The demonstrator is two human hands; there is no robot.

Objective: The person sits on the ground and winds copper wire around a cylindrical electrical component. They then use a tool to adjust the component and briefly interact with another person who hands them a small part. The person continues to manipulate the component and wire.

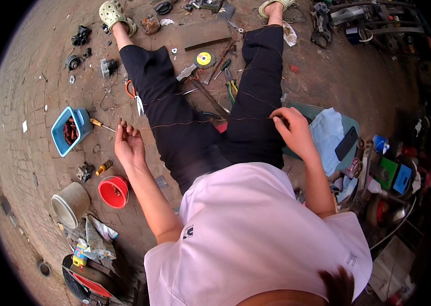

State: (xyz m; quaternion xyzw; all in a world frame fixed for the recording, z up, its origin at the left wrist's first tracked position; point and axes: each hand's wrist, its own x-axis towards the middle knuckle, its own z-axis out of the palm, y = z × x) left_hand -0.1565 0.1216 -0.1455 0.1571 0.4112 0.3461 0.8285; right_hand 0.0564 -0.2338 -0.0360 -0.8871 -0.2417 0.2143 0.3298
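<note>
A thin copper-coloured wire (180, 124) runs across above my thighs, between my two hands. My left hand (130, 147) is raised left of my knee, its fingertips pinched at the wire's left end. My right hand (294, 130) pinches the wire between thumb and forefinger over my right thigh. More fine strands loop across my dark trousers (262, 66). Close to my left hand lies a screwdriver (96, 122) with a yellow handle. Orange-handled scissors (139, 104) rest beside my left leg. Between my legs are green-and-yellow pliers (230, 84) and a yellow disc (204, 58).
At the left stand a blue basin (56, 132) holding reddish-brown pieces, a red bucket (102, 191) and a grey bucket (57, 204). A light blue cloth (325, 135) with a dark phone (346, 143) lies at my right. Metal parts (107, 67) are scattered over the paved ground.
</note>
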